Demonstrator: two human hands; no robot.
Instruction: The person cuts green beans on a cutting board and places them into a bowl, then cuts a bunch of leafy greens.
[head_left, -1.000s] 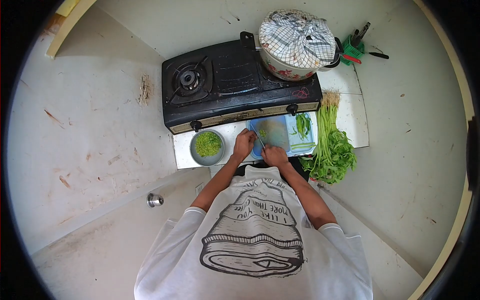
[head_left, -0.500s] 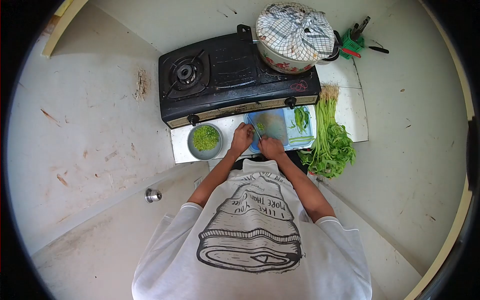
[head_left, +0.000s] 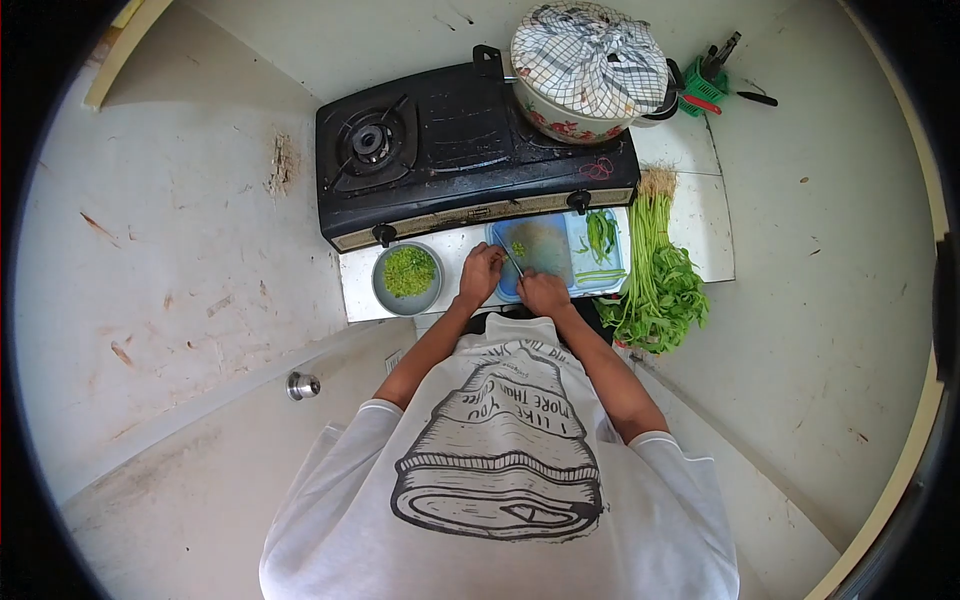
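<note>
My right hand (head_left: 545, 293) is wrapped round the handle of a knife (head_left: 512, 262), its blade slanting up and left over a blue cutting board (head_left: 552, 262). Close to the blade, at the board's left edge, my left hand (head_left: 483, 272) has its fingers bent together. Whatever those fingers hold is hidden. A few chopped green pieces (head_left: 518, 248) lie beside the blade. On the right part of the board are green chillies (head_left: 601, 236), with long green pods (head_left: 600, 275) below them. Left of my hands, a grey bowl (head_left: 379, 298) contains finely chopped greens (head_left: 409, 271).
Behind the board stands a black two-burner stove (head_left: 465, 120), bearing a large pot (head_left: 575, 128) under a checked cloth (head_left: 590, 60). A bunch of leafy greens (head_left: 660, 300) lies at the right. A green basket (head_left: 706, 90) of utensils sits at the back right corner.
The view has shifted slightly. Both hands stay at nearly the same place over the board, and the knife remains in my right hand.
</note>
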